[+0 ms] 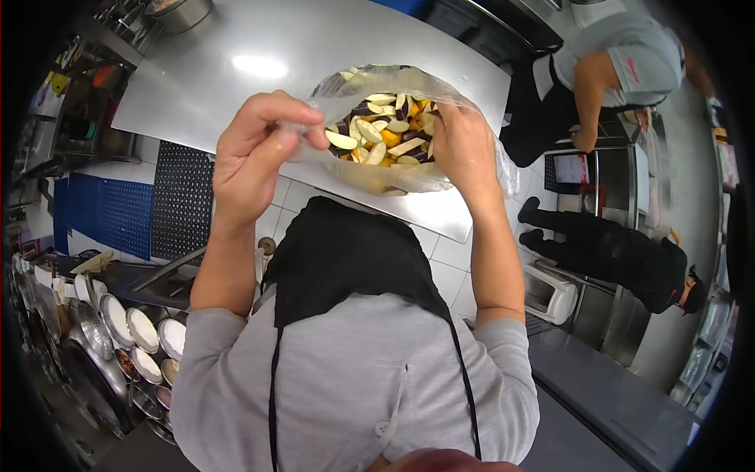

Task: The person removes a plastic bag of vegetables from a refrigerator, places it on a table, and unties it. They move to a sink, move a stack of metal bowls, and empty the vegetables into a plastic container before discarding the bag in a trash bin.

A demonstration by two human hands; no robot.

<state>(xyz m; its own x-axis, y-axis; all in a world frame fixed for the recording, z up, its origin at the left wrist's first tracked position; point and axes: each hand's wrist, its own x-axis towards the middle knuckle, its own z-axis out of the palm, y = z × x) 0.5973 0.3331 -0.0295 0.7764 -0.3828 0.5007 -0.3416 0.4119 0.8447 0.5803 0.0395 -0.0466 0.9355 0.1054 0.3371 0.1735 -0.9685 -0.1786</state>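
A clear plastic bag (358, 175) lies on the steel table with its mouth spread toward me. Inside are cut eggplant pieces (368, 130), pale with dark purple skin, mixed with orange-yellow chunks (390, 138). On the left, my left hand (250, 157) pinches the gathered rim of the bag between thumb and fingers. My right hand (469, 149) is closed at the opposite side of the opening, its thumb beside the vegetables and its fingertips partly hidden by the plastic.
The steel table (204, 79) extends to the left and away, with a metal pot (179, 14) at its far left corner. Two other people (629, 63) are on the right by shelving. Several bowls (143, 329) stand at the lower left. A black perforated mat (185, 197) is left of me.
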